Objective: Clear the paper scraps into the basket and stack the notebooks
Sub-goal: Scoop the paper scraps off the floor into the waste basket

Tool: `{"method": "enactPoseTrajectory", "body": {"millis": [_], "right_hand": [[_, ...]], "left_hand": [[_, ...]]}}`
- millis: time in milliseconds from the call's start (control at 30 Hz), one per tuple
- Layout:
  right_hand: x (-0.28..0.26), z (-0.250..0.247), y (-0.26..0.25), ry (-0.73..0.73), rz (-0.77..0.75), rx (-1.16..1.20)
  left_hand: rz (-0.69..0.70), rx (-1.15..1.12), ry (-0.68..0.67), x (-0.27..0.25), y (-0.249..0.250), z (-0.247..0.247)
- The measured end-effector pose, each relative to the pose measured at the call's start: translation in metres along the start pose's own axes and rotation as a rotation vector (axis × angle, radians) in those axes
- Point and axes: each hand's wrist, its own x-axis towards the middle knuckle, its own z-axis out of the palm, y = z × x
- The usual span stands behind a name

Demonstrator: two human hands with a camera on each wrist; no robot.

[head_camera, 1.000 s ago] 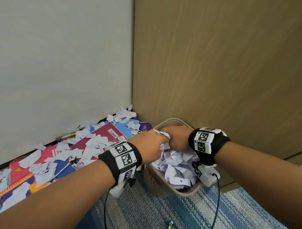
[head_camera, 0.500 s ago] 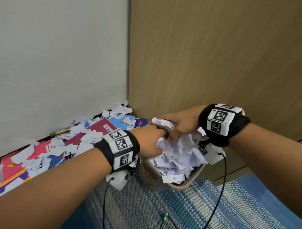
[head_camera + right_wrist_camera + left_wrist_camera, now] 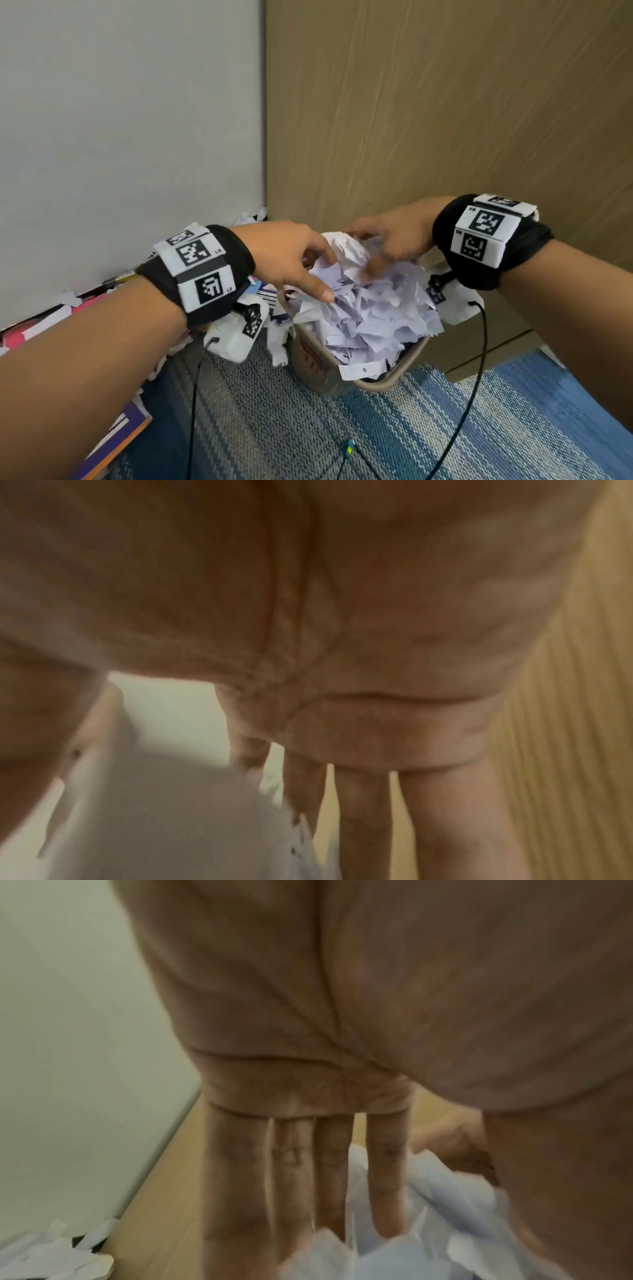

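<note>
In the corner where the white wall meets the wood panel, the basket stands on the striped carpet, heaped above its rim with paper scraps. The left hand and right hand rest on the heap, fingers extended. The wrist views confirm straight fingers; only the head view shows notebooks lying left.
</note>
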Motion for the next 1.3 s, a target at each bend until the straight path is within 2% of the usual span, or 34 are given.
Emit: {"method": "enactPoseTrajectory", "body": {"millis": [67, 200, 367, 467, 533, 633, 833, 933, 1033, 1167, 1300], "right_hand": [[-0.007, -0.007, -0.004, 0.036, 0.032, 0.011], [-0.014, -0.016, -0.009, 0.098, 0.097, -0.114], [-0.012, 0.007, -0.003, -0.052, 0.240, -0.285], [-0.007, 0.033, -0.001, -0.101, 0.218, -0.550], [0.000, 0.049, 0.000, -0.071, 0.185, -0.706], [0.013, 0.065, 0.003, -0.070, 0.180, -0.861], [0.033, 0.073, 0.006, -0.117, 0.179, -0.955], [0.035, 0.067, 0.006, -0.118, 0.125, -0.908], [0.031, 0.045, 0.007, -0.185, 0.130, -0.674], [0.016, 0.016, 0.000, -0.151, 0.194, -0.366], [0.008, -0.001, -0.006, -0.104, 0.163, -0.327]], "left_hand": [[-0.021, -0.039, 0.051, -0.003, -0.006, -0.008], [-0.086, -0.026, 0.127, -0.005, -0.017, -0.009], [-0.067, 0.143, -0.048, 0.006, -0.011, 0.018], [0.005, 0.339, -0.093, 0.019, 0.002, 0.036], [0.041, 0.408, -0.100, 0.027, 0.008, 0.048], [0.027, 0.422, -0.133, 0.035, 0.014, 0.065], [-0.050, 0.448, -0.236, 0.047, 0.014, 0.077], [-0.061, 0.408, -0.232, 0.047, 0.014, 0.074], [-0.047, 0.354, -0.196, 0.041, 0.013, 0.063], [-0.013, 0.264, -0.127, 0.028, 0.010, 0.041], [-0.001, 0.204, -0.058, 0.019, 0.006, 0.023]]}}
